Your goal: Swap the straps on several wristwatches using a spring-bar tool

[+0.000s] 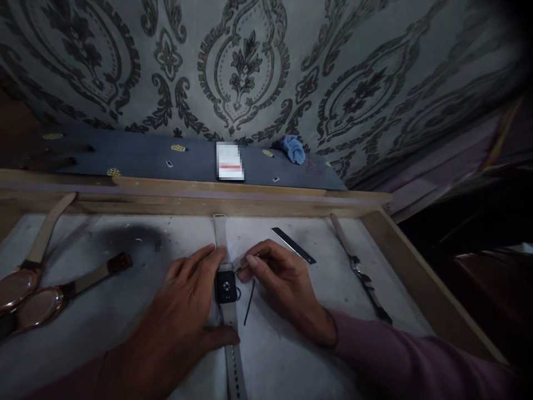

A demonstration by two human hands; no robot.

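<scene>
A smartwatch point(226, 286) with a dark square face and a pale strap lies lengthwise on the light surface inside a wooden-edged tray. My left hand point(187, 305) rests along its left side, with fingertips on the upper strap and the thumb across the lower strap. Just right of the watch's upper edge, my right hand point(283, 283) is pinched, its fingertips close to the case; what they hold is too small to make out. A thin dark strip point(249, 303) stands out below those fingertips. A small dark loop shows at the watch's right side.
Right of the hands lie a dark blade point(293, 245) and a slim wristwatch point(360, 269). Two round watches point(41, 306) with straps are at left. Behind the tray's wooden rim point(166, 203), a phone point(230, 161) and a blue cloth point(293, 150) rest on a dark cover.
</scene>
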